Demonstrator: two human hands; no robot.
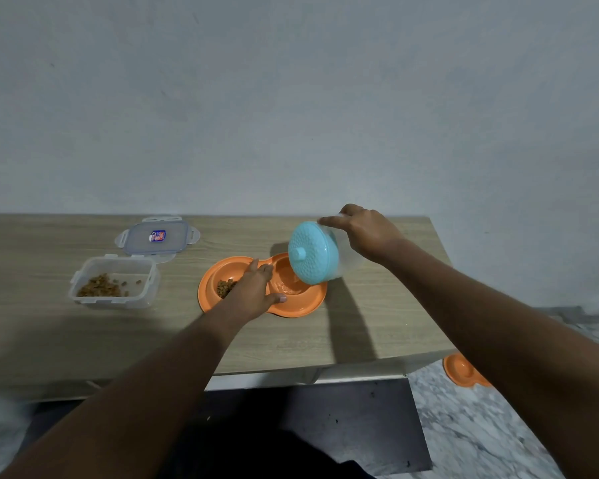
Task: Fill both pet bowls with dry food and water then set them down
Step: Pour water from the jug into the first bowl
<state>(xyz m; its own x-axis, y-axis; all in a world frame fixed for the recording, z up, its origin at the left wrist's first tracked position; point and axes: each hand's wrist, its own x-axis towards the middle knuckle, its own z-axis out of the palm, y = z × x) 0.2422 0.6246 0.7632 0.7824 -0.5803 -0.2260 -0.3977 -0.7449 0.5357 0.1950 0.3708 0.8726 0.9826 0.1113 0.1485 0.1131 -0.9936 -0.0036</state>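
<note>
An orange double pet bowl (pixel 293 307) lies on the wooden table (pixel 49 333). Its left well holds brown dry food (pixel 224 288); water lies in its right well (pixel 291 278). My left hand (pixel 253 292) rests flat on the middle of the bowl with fingers spread. My right hand (pixel 363 233) grips a clear jug with a light-blue lid (pixel 312 252), tilted on its side over the right well. A second orange double bowl (pixel 462 371) sits on the floor, right of the table, partly hidden by my right arm.
A clear plastic food box (pixel 113 281) with some dry food stands at the left. Its clear lid (pixel 158 236) lies behind it near the wall. The table's front edge runs close to me, with marbled floor (pixel 481 437) at the right.
</note>
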